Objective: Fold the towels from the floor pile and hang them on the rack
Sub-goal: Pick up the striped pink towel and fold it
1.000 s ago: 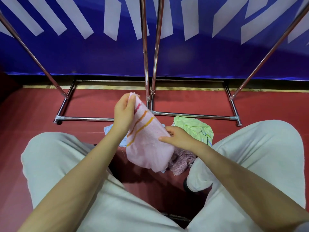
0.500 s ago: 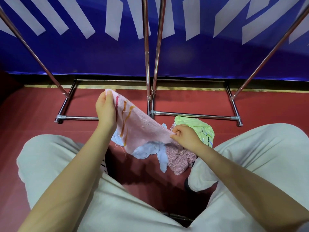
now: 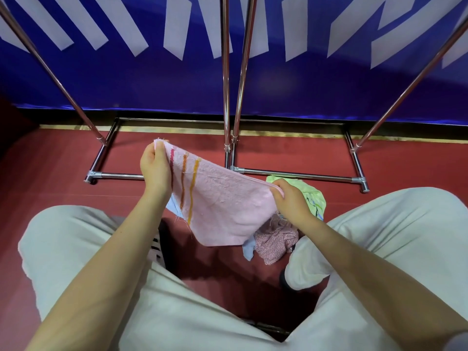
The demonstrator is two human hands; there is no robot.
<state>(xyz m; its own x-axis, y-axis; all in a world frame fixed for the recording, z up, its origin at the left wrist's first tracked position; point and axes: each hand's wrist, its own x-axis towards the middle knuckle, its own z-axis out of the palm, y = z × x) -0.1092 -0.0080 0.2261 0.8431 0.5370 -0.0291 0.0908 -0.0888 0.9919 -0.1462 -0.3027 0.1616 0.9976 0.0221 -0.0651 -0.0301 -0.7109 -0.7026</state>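
Note:
A pink towel with red and orange stripes is stretched in the air between my hands, above the floor pile. My left hand pinches its upper left corner. My right hand pinches the opposite corner at the right. The lower edge hangs loose. Under it on the red floor lie a light green towel, a mottled pink towel and a pale blue one, partly hidden. The chrome rack stands just beyond, its poles rising out of view.
The rack's base bars run across the floor in front of the pile. A blue banner with white stripes covers the wall behind. My knees in pale trousers flank the pile on both sides.
My hands have moved apart, spreading the bunched pink towel out flat. The left hand shifted left and the right hand slid to the right corner.

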